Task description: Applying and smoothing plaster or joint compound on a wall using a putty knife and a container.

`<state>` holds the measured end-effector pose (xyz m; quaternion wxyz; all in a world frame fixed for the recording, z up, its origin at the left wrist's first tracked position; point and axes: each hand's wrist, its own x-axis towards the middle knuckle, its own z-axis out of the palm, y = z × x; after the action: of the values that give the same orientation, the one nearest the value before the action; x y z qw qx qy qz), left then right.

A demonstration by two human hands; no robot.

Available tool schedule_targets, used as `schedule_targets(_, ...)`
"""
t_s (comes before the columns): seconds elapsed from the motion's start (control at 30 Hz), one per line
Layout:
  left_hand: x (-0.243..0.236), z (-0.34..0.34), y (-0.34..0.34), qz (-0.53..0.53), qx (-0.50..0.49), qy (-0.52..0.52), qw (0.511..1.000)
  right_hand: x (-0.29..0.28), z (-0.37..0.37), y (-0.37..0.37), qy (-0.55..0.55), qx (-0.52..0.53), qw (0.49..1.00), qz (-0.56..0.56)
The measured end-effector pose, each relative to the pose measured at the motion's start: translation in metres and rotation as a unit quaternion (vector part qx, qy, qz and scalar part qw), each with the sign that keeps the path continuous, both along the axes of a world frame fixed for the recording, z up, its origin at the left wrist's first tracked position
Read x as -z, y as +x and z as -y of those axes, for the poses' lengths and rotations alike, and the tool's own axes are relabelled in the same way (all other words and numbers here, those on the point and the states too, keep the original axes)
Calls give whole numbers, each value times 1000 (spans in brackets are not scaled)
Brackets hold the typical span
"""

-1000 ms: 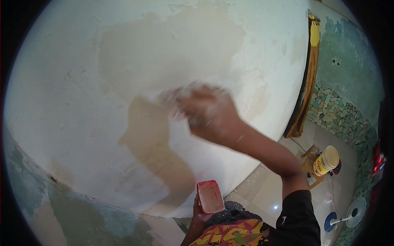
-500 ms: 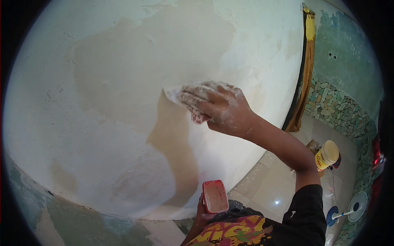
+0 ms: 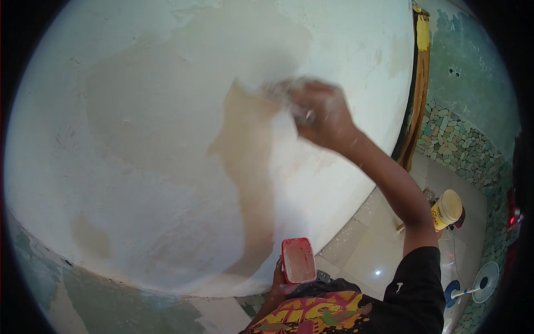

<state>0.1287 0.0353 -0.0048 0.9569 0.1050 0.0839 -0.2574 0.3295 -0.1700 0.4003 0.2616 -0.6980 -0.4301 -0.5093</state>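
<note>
My right hand [image 3: 317, 111], smeared with white putty, is raised against the pale wall [image 3: 167, 211]. Its fingers are closed round a thin, putty-covered piece with a pale edge; motion blur hides what kind it is. Low in the middle, my left hand [image 3: 281, 281] grips a red rectangular tub [image 3: 299, 260] close to my body. Pale putty coats the inside of the tub. A large duller beige patch [image 3: 150, 94] spreads over the upper wall, and the shadow of my arm [image 3: 253, 183] falls below my right hand.
At the wall's right edge hangs a brown and yellow strip [image 3: 421, 83]. A yellow-and-white bucket [image 3: 446, 209] stands on the tiled floor [image 3: 361, 250], with a fan [image 3: 485, 283] nearer me. Beyond is a green wall [image 3: 467, 72] with a stone-patterned lower part [image 3: 453, 133].
My right hand has moved up and slightly right along the wall, still closed on the putty-covered piece. The tub in my left hand has shifted slightly right and up in view.
</note>
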Motion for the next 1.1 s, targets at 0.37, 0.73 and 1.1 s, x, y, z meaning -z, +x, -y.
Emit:
schedule_targets(0.37,-9,36,15,-19,57,16,998,-97,46,22,75,141,985,70)
schedule_targets(0.73,4,35,5,-35,9,-31,999,-5,18,-11,-252,7,968,0)
schedule_targets(1.1,25,35,6,-22,-58,-12,998,-69,108,111,16,149,977,154)
